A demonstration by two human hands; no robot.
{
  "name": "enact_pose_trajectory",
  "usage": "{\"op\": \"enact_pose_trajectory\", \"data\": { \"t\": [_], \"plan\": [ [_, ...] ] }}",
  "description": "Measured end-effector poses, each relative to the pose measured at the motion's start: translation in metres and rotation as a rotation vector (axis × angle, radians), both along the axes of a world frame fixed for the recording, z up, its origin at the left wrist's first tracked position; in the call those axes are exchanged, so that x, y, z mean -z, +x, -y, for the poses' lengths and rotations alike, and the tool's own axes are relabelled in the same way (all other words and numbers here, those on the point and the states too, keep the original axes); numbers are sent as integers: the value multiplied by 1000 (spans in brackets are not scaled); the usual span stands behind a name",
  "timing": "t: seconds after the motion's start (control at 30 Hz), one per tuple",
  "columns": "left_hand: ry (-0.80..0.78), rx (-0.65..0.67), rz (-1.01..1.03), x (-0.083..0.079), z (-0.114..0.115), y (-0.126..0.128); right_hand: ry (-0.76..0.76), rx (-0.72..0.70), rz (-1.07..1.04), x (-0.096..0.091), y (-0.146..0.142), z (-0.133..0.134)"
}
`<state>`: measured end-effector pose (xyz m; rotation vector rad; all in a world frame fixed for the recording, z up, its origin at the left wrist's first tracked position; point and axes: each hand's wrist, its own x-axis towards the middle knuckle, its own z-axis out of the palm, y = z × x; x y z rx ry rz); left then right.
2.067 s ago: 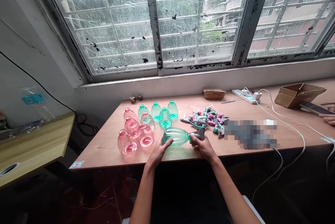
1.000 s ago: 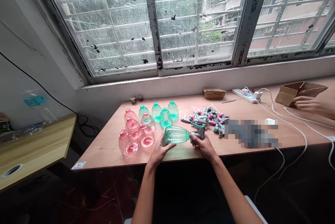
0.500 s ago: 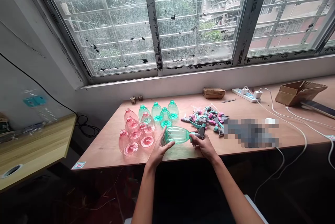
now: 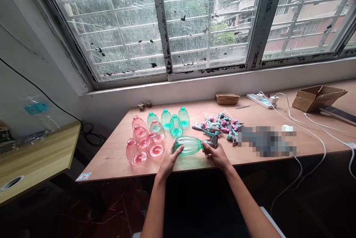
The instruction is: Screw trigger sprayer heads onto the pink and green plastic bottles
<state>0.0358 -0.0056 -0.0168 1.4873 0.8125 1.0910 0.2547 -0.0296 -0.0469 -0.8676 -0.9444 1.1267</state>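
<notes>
- My left hand (image 4: 170, 160) has its grip closed around the base end of the green bottle (image 4: 189, 145), which lies on its side near the front edge of the bench (image 4: 111, 156).
- My right hand (image 4: 218, 155) grips the spray head (image 4: 211, 142) at the bottle's neck.
- Pink bottles (image 4: 141, 143) stand just left of the held bottle; more green bottles (image 4: 169, 119) stand behind it.
- A heap of spray heads (image 4: 219, 123) lies towards mid-bench.

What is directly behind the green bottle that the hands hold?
Behind the green bottle stand four green bottles without heads. The table under it is partly covered.
</notes>
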Motion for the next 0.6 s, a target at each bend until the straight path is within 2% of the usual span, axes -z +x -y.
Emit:
{"op": "enact_pose_trajectory", "data": {
  "t": [0.2,0.43,0.6],
  "plan": [
    [-22,-6,16,3,0,-2,-3,23,-26,0,0,-2],
    [4,82,65,5,-1,-4,-11,16,-37,-1,0,-2],
    [-20,-17,-3,10,-6,-5,-6,14,-34,-2,0,0]
  ]
}}
